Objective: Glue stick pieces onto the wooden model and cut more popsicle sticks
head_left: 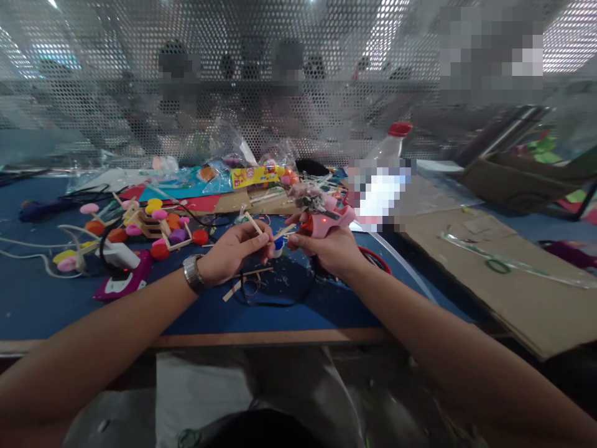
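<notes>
My left hand [237,250], with a metal watch on its wrist, pinches a short pale wooden stick [254,224] between thumb and fingers. Close beside it, my right hand [329,246] is wrapped around a pink glue gun [332,220] with a small red light glowing on its side. At the right fingertips another flat wooden stick [284,232] shows; which hand bears it I cannot tell. Just behind the fingers stands a small container with a blue cap [278,244]. Loose wooden strips [236,288] and a black cord lie on the blue table below my hands.
Left are stick models with coloured discs [152,225] and a purple power strip [125,278] with a white plug. Behind lie a yellow packet [258,175], paper and plastic. A red-capped bottle [394,142] stands back right; cardboard [504,267] lies right. Perforated mesh [224,87] rises behind.
</notes>
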A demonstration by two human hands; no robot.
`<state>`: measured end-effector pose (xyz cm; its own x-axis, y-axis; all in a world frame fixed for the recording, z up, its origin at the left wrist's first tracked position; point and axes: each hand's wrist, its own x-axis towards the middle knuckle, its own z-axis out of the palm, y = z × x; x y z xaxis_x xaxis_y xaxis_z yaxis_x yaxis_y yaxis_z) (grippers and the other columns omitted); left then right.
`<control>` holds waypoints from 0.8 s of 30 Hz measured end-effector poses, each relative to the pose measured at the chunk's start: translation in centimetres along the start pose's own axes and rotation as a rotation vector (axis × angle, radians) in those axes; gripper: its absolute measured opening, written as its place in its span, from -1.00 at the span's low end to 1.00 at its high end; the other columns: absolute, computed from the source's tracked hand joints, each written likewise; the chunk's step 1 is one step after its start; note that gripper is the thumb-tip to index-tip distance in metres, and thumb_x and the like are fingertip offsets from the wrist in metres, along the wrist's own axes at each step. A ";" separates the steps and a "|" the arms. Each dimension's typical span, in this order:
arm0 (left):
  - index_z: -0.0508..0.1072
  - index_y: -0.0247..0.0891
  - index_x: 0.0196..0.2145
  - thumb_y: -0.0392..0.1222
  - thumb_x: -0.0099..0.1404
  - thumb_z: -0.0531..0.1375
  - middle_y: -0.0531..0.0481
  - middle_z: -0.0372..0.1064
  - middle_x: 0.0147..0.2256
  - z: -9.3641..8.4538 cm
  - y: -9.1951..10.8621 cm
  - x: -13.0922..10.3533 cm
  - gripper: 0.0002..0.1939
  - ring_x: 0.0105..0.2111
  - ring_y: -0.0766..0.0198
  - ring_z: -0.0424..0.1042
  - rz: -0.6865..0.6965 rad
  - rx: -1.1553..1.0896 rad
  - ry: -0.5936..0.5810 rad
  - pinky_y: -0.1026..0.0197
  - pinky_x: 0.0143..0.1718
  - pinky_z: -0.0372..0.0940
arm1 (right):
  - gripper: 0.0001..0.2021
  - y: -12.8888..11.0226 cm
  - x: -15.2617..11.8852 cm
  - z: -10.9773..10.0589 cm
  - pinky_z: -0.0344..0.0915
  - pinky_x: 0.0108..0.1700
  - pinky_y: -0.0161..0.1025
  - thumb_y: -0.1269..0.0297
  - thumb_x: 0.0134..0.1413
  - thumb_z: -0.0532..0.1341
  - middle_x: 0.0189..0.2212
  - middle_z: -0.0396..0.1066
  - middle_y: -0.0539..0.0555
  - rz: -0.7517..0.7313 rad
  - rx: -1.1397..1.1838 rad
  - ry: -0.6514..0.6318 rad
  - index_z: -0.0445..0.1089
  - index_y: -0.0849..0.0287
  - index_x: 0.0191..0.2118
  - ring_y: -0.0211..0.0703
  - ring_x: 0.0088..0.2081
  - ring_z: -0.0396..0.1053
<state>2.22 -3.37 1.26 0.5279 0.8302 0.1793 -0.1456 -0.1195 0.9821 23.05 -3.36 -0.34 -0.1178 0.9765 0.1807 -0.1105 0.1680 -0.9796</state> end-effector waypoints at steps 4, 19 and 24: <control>0.40 -0.22 -0.22 0.20 0.19 0.38 0.03 0.40 -0.54 0.0 -0.1 -0.2 -0.54 -0.52 0.24 0.43 -0.070 -0.053 -0.036 0.21 -0.47 0.31 | -0.49 -0.2 -0.1 0.1 0.44 -0.35 -0.18 -0.01 -0.39 0.58 -0.39 0.50 -0.05 -0.005 0.013 -0.030 0.38 0.10 -0.35 -0.22 -0.45 0.44; 0.54 -0.28 -0.34 0.14 0.25 0.34 -0.13 0.50 -0.22 -0.7 -0.6 -0.1 -0.62 -0.21 0.18 0.48 0.250 0.419 0.096 0.18 -0.17 0.36 | -0.52 -0.3 -0.4 0.1 0.30 -0.51 -0.27 -0.05 -0.32 0.53 -0.35 0.57 0.06 0.100 -0.072 0.066 0.42 0.10 -0.31 -0.08 -0.37 0.54; 0.54 -0.29 -0.38 0.03 0.25 0.35 -0.07 0.51 -0.32 -0.4 -0.3 -0.3 -0.70 -0.29 0.24 0.46 0.323 0.525 0.092 0.22 -0.19 0.34 | -0.56 -0.2 -0.6 0.1 0.35 -0.50 -0.25 -0.02 -0.29 0.52 -0.37 0.58 0.07 0.134 -0.092 0.061 0.44 0.10 -0.32 -0.03 -0.36 0.57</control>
<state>1.79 -3.35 0.89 0.4478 0.7482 0.4895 0.1574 -0.6049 0.7806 23.08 -3.98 -0.23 -0.0654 0.9968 0.0450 -0.0065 0.0446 -0.9990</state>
